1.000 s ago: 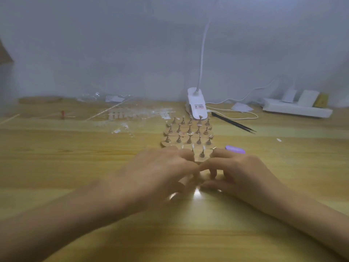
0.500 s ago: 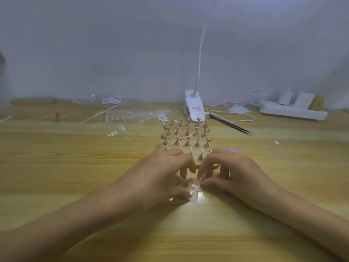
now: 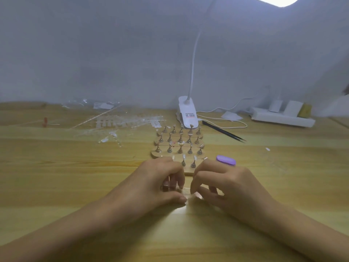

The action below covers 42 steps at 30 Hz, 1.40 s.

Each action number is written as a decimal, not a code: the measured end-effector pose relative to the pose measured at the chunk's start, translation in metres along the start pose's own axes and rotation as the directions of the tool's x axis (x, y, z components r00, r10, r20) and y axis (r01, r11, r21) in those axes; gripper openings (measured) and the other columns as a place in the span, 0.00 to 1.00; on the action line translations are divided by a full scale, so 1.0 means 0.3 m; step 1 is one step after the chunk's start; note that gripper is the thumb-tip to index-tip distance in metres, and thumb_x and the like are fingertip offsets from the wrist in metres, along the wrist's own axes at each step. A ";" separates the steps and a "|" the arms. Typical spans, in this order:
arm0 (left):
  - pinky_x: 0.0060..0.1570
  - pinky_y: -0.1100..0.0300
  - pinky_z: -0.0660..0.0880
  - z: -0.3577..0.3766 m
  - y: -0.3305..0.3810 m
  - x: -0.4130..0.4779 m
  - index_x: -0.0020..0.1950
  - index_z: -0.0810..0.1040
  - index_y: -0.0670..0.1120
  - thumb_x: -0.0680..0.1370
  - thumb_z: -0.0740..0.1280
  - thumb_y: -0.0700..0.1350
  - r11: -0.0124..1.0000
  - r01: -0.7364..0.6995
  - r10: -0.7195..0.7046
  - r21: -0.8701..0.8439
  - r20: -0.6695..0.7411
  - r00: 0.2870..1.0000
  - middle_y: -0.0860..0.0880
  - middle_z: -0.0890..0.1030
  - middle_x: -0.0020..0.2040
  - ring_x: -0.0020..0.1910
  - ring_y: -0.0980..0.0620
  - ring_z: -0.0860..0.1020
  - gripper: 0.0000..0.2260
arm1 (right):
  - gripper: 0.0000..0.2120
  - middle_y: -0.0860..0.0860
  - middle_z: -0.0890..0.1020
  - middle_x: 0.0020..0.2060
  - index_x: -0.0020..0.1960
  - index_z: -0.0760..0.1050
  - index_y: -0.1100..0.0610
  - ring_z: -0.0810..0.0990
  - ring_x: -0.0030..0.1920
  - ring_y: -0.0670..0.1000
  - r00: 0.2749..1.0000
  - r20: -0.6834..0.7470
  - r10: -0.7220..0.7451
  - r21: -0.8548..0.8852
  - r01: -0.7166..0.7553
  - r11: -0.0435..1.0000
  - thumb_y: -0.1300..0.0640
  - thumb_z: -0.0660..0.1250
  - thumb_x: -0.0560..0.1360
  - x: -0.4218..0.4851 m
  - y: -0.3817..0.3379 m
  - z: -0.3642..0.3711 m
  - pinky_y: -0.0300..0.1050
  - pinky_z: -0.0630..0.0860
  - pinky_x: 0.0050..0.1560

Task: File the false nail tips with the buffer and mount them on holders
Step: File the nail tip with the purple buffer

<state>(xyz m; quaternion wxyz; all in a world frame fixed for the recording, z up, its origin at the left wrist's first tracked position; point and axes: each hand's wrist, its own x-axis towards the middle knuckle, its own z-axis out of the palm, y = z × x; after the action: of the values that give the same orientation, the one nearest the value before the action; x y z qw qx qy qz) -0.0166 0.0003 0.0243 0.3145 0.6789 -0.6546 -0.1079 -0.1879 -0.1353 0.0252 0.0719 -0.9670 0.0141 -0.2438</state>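
Just below centre frame, a person's left hand [image 3: 158, 183] and right hand [image 3: 228, 186] meet over a wooden table [image 3: 75, 176]. The fingers of both are curled in and the thumbs tucked under, pinching a small clear tip [image 3: 188, 194] between them. The piece is held low, close to the tabletop and beside a bright patch of light, apparently so its edges can be seen and worked. The fingers hide most of it, so it is not clear whether the hands are snapping it free of a strip or only turning it.

The purple buffer [image 3: 226, 160] lies untouched just beyond the right knuckles, within easy reach for filing. Immediately behind the hands stands the rack [image 3: 156, 155] of holders [image 3: 180, 148]. Its near row bears a few pale tips while the rows behind look mostly bare, suggesting the mounting is at an early stage. Further back, at centre left, clear sprues [image 3: 130, 121] of unused tips are spread out. A lamp [image 3: 188, 115] and black tweezers [image 3: 223, 131] sit right of centre.
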 end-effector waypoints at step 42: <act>0.35 0.58 0.76 -0.003 0.027 -0.033 0.42 0.84 0.53 0.74 0.57 0.56 0.773 -0.163 0.251 0.614 -0.058 0.966 0.56 0.80 0.41 0.37 0.54 0.79 0.17 | 0.07 0.41 0.78 0.42 0.46 0.83 0.51 0.73 0.34 0.41 0.996 0.079 0.031 0.238 -0.049 0.970 0.50 0.68 0.77 -0.024 0.013 0.012 0.27 0.66 0.37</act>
<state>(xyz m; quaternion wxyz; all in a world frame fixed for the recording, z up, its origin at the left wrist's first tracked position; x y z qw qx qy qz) -0.0241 0.0104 0.0270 0.1356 0.6729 -0.7024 0.1884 -0.1925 -0.1381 0.0182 0.1934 -0.9593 0.0015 -0.2059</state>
